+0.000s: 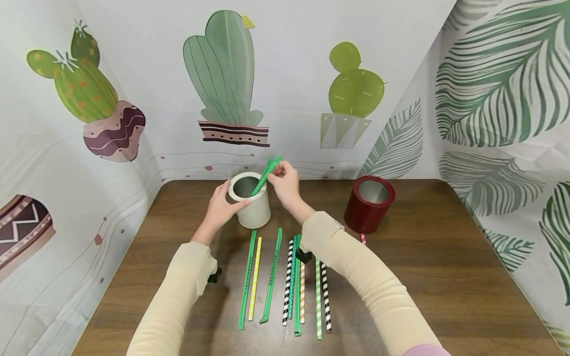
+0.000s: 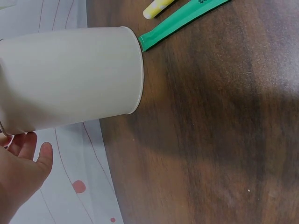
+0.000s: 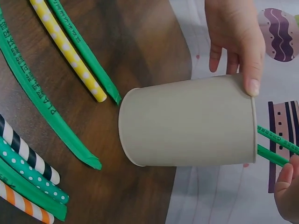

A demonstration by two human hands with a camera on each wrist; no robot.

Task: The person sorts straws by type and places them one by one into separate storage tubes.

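Two green wrapped straws (image 1: 266, 176) stand slanted, lower ends inside the white can (image 1: 255, 212), upper ends above its rim. The right hand (image 1: 288, 184) pinches at least one of them between thumb and finger; whether it holds both, one cannot tell. If this pinch loosens too early, the straws may swing along the rim and cross each other, because they lean. The left hand (image 1: 221, 205) grips the can by its rim, thumb on the near side. Should this grip become weak, a sideways push from the straws could tip the can. At the can's foot lie a green straw (image 1: 247, 279) and a yellow straw (image 1: 255, 279); a sliding can might roll them. The right sleeve (image 1: 356, 262) hangs above striped straws (image 1: 318, 296), and a lowered forearm could drag them. The red can (image 1: 369, 212) stands well apart, probably safe.
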